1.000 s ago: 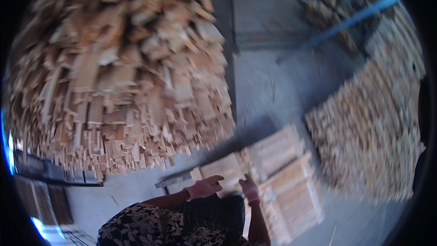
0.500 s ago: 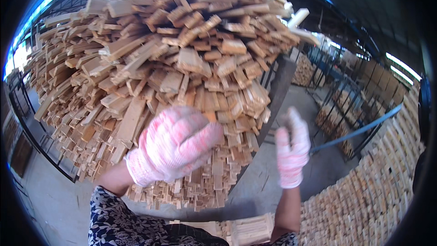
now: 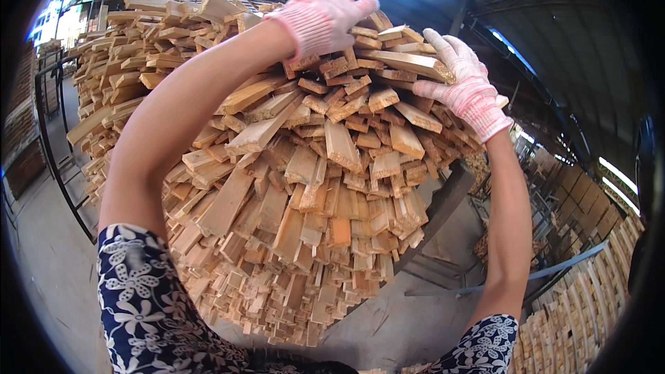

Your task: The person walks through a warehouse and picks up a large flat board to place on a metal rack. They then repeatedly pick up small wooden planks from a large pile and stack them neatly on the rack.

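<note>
A tall stack of rough wooden slats (image 3: 343, 149) fills the middle of the view, its cut ends facing me unevenly. My left hand (image 3: 324, 17), in a pink and white knitted glove, is over the top of the stack. Its fingers stretch forward and the thumb stands apart, with nothing seen in it; whether the palm touches wood is hidden. At the upper right, my right hand (image 3: 467, 83), gloved alike, has thumb and fingers around the end of a pale wooden slat (image 3: 409, 64) lying on top.
A dark metal post (image 3: 443, 201) runs along the stack's right side. Black metal racks (image 3: 52, 145) stand at the left. More stacked wood (image 3: 582, 305) lies at the lower right, near a blue bar (image 3: 568, 260). Grey concrete floor (image 3: 55, 263) shows around.
Both hands have moved up and forward, from in front of the stack to its top. The right hand has closed around a slat's end. The view has tilted and shifted.
</note>
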Demonstrator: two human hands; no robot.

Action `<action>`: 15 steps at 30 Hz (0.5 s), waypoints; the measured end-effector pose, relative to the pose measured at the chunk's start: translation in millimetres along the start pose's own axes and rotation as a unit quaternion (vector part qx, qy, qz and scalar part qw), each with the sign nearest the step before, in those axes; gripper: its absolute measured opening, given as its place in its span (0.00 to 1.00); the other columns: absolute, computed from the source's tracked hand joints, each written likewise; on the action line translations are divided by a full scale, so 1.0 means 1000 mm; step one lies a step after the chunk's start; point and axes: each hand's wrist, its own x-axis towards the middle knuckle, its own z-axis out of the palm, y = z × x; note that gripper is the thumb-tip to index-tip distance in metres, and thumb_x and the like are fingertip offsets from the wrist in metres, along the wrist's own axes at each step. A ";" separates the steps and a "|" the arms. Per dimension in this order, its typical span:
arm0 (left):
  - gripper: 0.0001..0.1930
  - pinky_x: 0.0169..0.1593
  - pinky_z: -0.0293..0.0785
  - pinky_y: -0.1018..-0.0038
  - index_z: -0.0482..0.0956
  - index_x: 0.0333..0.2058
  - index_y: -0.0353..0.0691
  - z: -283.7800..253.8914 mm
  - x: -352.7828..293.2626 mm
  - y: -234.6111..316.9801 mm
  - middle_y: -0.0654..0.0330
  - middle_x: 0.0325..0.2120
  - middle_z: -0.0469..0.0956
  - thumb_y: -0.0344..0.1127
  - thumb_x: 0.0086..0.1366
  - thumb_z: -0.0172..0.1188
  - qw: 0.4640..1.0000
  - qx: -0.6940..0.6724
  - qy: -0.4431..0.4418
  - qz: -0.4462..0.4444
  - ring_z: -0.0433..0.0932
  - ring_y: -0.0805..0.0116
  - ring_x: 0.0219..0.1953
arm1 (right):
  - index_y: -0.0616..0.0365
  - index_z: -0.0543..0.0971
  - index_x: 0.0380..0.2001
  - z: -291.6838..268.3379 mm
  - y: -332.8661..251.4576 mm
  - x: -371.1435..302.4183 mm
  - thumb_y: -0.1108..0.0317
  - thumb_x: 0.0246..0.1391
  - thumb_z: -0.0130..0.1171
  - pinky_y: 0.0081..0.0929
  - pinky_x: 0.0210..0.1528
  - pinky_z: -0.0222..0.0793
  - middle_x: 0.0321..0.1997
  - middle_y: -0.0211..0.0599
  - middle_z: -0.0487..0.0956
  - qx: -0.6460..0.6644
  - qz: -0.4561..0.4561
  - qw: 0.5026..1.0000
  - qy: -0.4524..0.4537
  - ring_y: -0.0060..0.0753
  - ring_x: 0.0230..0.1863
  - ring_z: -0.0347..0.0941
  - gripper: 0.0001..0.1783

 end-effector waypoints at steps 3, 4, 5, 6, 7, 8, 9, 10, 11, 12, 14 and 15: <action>0.38 0.60 0.70 0.56 0.61 0.66 0.58 0.027 0.037 0.016 0.49 0.54 0.69 0.39 0.57 0.66 0.998 -0.001 -0.058 0.017 0.71 0.50 0.57 | 0.34 0.65 0.68 0.014 0.010 0.006 0.37 0.43 0.68 0.57 0.63 0.52 0.63 0.43 0.69 0.010 -0.046 0.998 0.041 0.50 0.66 0.64 0.48; 0.38 0.61 0.69 0.56 0.61 0.67 0.60 0.035 0.043 0.022 0.49 0.56 0.68 0.38 0.58 0.65 0.996 0.001 -0.083 0.027 0.72 0.49 0.58 | 0.34 0.66 0.66 0.016 0.007 0.003 0.37 0.44 0.67 0.57 0.60 0.54 0.60 0.41 0.71 0.009 -0.057 0.997 0.048 0.49 0.63 0.65 0.46; 0.38 0.61 0.69 0.55 0.60 0.67 0.62 0.037 0.054 0.032 0.49 0.59 0.67 0.36 0.59 0.64 0.994 -0.001 -0.098 0.047 0.72 0.49 0.59 | 0.36 0.68 0.63 0.022 0.003 0.003 0.37 0.43 0.65 0.54 0.56 0.54 0.52 0.38 0.74 -0.131 -0.070 0.987 0.061 0.46 0.57 0.69 0.44; 0.40 0.58 0.73 0.53 0.57 0.68 0.66 0.046 0.062 0.035 0.50 0.61 0.65 0.37 0.58 0.65 0.994 0.000 -0.100 0.046 0.75 0.49 0.57 | 0.37 0.69 0.62 0.024 0.004 0.008 0.37 0.42 0.67 0.53 0.55 0.53 0.49 0.38 0.74 -0.121 -0.080 0.986 0.077 0.44 0.55 0.69 0.44; 0.36 0.54 0.77 0.53 0.61 0.66 0.62 0.058 0.072 0.034 0.50 0.60 0.66 0.37 0.60 0.64 0.994 -0.008 -0.101 0.045 0.76 0.48 0.56 | 0.38 0.70 0.61 0.033 0.006 0.011 0.35 0.39 0.68 0.51 0.56 0.52 0.49 0.37 0.74 -0.140 -0.083 0.984 0.078 0.42 0.54 0.69 0.45; 0.32 0.52 0.79 0.57 0.64 0.64 0.58 0.065 0.080 0.031 0.50 0.59 0.67 0.37 0.61 0.62 0.986 -0.073 -0.149 0.017 0.76 0.50 0.57 | 0.43 0.75 0.56 0.037 0.002 0.012 0.35 0.36 0.68 0.47 0.53 0.54 0.44 0.36 0.73 -0.162 -0.077 0.979 0.094 0.41 0.51 0.69 0.43; 0.27 0.51 0.79 0.59 0.68 0.61 0.55 0.074 0.091 0.029 0.49 0.55 0.70 0.38 0.63 0.60 0.990 -0.055 -0.125 0.024 0.77 0.50 0.55 | 0.42 0.75 0.55 0.040 0.006 0.014 0.34 0.34 0.69 0.49 0.53 0.53 0.44 0.36 0.73 -0.151 -0.091 0.974 0.141 0.42 0.49 0.68 0.44; 0.23 0.50 0.78 0.61 0.70 0.58 0.54 0.065 0.086 0.036 0.49 0.52 0.72 0.38 0.64 0.59 0.995 -0.017 -0.082 0.052 0.78 0.50 0.54 | 0.39 0.75 0.54 0.044 0.007 0.021 0.33 0.34 0.69 0.52 0.52 0.52 0.43 0.35 0.73 -0.170 -0.036 0.978 0.120 0.42 0.48 0.68 0.43; 0.32 0.50 0.76 0.56 0.66 0.61 0.46 0.078 0.088 0.035 0.45 0.50 0.72 0.50 0.61 0.64 0.995 0.000 -0.063 0.079 0.79 0.46 0.49 | 0.36 0.77 0.51 0.044 -0.009 0.025 0.40 0.41 0.69 0.59 0.64 0.46 0.47 0.34 0.76 -0.241 0.075 0.967 0.037 0.39 0.52 0.72 0.33; 0.32 0.51 0.75 0.56 0.66 0.61 0.47 0.079 0.088 0.043 0.45 0.51 0.72 0.51 0.61 0.63 0.995 0.023 -0.052 0.086 0.78 0.46 0.50 | 0.40 0.77 0.50 0.048 -0.004 0.024 0.50 0.48 0.61 0.66 0.63 0.47 0.47 0.39 0.77 -0.202 0.045 0.975 0.084 0.46 0.53 0.69 0.25; 0.32 0.51 0.75 0.56 0.65 0.62 0.47 0.083 0.087 0.049 0.45 0.52 0.72 0.49 0.61 0.62 0.995 0.043 -0.029 0.090 0.77 0.46 0.51 | 0.46 0.76 0.51 0.051 0.003 0.022 0.59 0.54 0.54 0.73 0.63 0.47 0.48 0.44 0.77 -0.161 0.009 0.979 0.128 0.53 0.57 0.66 0.20; 0.32 0.52 0.75 0.56 0.64 0.62 0.48 0.085 0.086 0.049 0.45 0.52 0.72 0.46 0.61 0.62 0.995 0.039 -0.017 0.089 0.77 0.46 0.52 | 0.48 0.75 0.53 0.051 0.003 0.023 0.58 0.54 0.55 0.74 0.63 0.46 0.49 0.45 0.77 -0.159 0.003 0.980 0.123 0.53 0.59 0.66 0.22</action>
